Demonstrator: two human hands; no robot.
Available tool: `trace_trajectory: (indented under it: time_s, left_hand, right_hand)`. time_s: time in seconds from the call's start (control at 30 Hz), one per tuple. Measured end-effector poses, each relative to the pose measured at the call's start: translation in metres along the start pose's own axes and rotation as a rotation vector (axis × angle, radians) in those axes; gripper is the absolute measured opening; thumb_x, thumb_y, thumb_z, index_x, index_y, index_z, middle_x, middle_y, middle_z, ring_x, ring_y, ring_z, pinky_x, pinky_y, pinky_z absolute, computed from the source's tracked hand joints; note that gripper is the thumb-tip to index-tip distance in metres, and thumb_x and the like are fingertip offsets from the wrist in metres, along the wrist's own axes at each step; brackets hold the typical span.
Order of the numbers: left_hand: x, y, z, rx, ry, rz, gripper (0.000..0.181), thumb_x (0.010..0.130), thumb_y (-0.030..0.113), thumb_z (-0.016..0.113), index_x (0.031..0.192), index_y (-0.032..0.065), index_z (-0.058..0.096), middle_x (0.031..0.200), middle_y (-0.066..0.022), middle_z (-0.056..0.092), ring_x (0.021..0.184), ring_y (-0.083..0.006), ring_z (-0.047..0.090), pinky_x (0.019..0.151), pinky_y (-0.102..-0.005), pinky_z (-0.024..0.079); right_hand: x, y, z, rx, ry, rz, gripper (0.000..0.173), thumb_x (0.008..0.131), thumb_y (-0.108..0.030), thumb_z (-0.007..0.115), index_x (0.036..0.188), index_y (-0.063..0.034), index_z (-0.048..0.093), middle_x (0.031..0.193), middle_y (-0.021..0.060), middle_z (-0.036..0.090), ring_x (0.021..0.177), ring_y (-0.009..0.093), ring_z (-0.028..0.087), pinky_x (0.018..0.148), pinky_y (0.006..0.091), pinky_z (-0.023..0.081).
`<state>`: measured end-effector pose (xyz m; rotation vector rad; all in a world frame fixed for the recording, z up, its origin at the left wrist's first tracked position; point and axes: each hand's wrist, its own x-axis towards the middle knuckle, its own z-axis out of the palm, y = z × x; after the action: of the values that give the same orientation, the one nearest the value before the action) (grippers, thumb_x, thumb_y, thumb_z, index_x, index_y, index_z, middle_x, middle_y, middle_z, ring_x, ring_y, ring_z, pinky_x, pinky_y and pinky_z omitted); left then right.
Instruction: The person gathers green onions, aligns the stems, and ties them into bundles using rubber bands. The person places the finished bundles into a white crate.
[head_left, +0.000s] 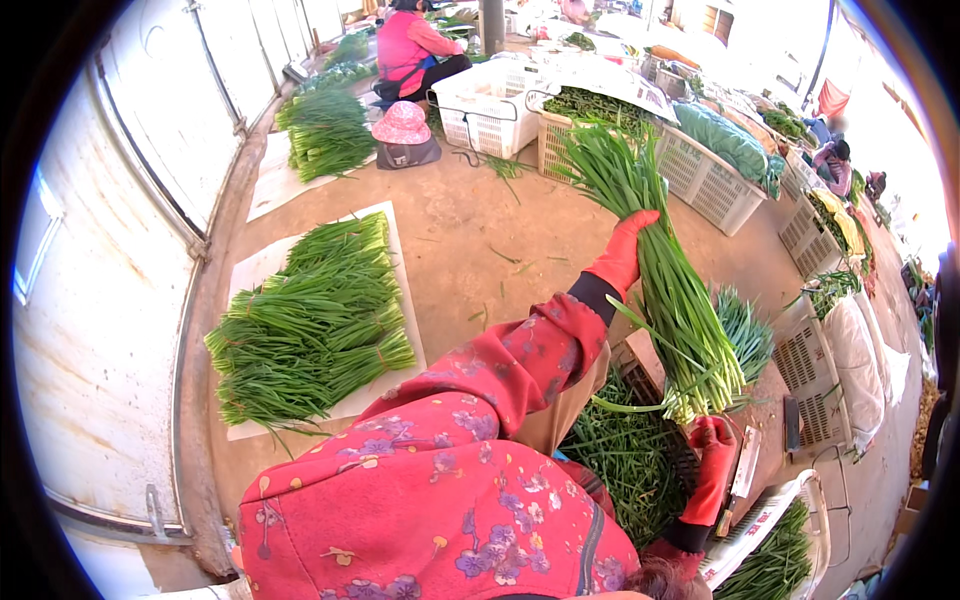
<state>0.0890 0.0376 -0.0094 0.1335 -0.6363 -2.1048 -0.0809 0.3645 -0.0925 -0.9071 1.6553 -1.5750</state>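
Note:
My left hand (628, 251), in a red glove, is closed around the leafy part of a large bunch of green Chinese chives (675, 307). The bunch slants down to the right, its pale cut ends by my right hand (712, 442). That hand, also red-gloved, has its fingers curled near the stalk ends; whether it pinches any stalk cannot be told. Beside it a knife with a broad blade (744, 461) lies on a brown board (772, 420). More chives (742, 330) rest behind the held bunch. Loose green leaves (626, 450) fill a dark crate below.
Tied chive bundles (315, 322) lie on a white sheet (409, 315) at the left, with more (322, 135) behind. A white crate (487, 112), other full crates (712, 176) and a pink hat (403, 124) stand ahead. A co-worker (416, 49) sits beyond. A white basket (814, 517) is at lower right.

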Motion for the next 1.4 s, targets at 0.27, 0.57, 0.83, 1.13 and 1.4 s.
trace_trajectory:
  time_s: [0.27, 0.57, 0.83, 1.13, 1.4]
  left_hand:
    - [-0.008, -0.007, 0.013, 0.04, -0.011, -0.093, 0.028, 0.079, 0.03, 0.058, 0.089, 0.0031, 0.058, 0.08, -0.0096, 0.062, 0.072, -0.0232, 0.061, 0.072, -0.0359, 0.05]
    - [-0.012, -0.005, 0.018, 0.031, -0.066, -0.117, 0.033, 0.078, 0.033, 0.06, 0.089, 0.0017, 0.058, 0.082, -0.0116, 0.063, 0.076, -0.0235, 0.062, 0.074, -0.0369, 0.051]
    - [-0.016, -0.003, 0.024, 0.109, -0.125, -0.103, 0.033, 0.077, 0.033, 0.061, 0.09, 0.0021, 0.058, 0.082, -0.0112, 0.063, 0.075, -0.0233, 0.062, 0.072, -0.0367, 0.051]
    - [-0.012, 0.013, 0.007, 0.077, -0.057, -0.027, 0.032, 0.077, 0.032, 0.06, 0.089, 0.0021, 0.058, 0.083, -0.0133, 0.063, 0.075, -0.0247, 0.062, 0.072, -0.0379, 0.051]
    - [0.011, 0.005, -0.007, 0.162, 0.212, 0.276, 0.027, 0.078, 0.032, 0.061, 0.093, 0.01, 0.058, 0.081, -0.0038, 0.06, 0.073, -0.0178, 0.058, 0.067, -0.0331, 0.048]
  right_hand:
    - [0.009, 0.019, 0.002, 0.357, -0.225, -0.087, 0.049, 0.086, -0.052, 0.051, 0.106, -0.0067, 0.054, 0.073, -0.0017, 0.053, 0.051, 0.01, 0.044, 0.051, 0.0232, 0.036]
    - [0.012, 0.015, 0.008, 0.745, -0.418, 0.054, 0.061, 0.086, -0.065, 0.03, 0.092, -0.0105, 0.056, 0.06, -0.0005, 0.049, 0.047, 0.013, 0.042, 0.05, 0.0283, 0.037]
    - [0.004, 0.015, 0.016, 0.426, -0.222, 0.118, 0.029, 0.091, -0.034, 0.051, 0.085, -0.0052, 0.054, 0.055, 0.0023, 0.05, 0.041, 0.013, 0.044, 0.044, 0.0266, 0.038]
    - [-0.009, -0.008, 0.014, 0.02, -0.133, 0.146, 0.022, 0.092, -0.021, 0.051, 0.088, -0.0006, 0.06, 0.063, 0.0018, 0.057, 0.05, 0.009, 0.05, 0.05, 0.0213, 0.041]
    - [-0.013, -0.019, 0.015, -0.267, -0.02, -0.057, 0.021, 0.082, -0.013, 0.063, 0.097, 0.0027, 0.062, 0.077, 0.0062, 0.065, 0.068, 0.01, 0.057, 0.061, 0.024, 0.046]
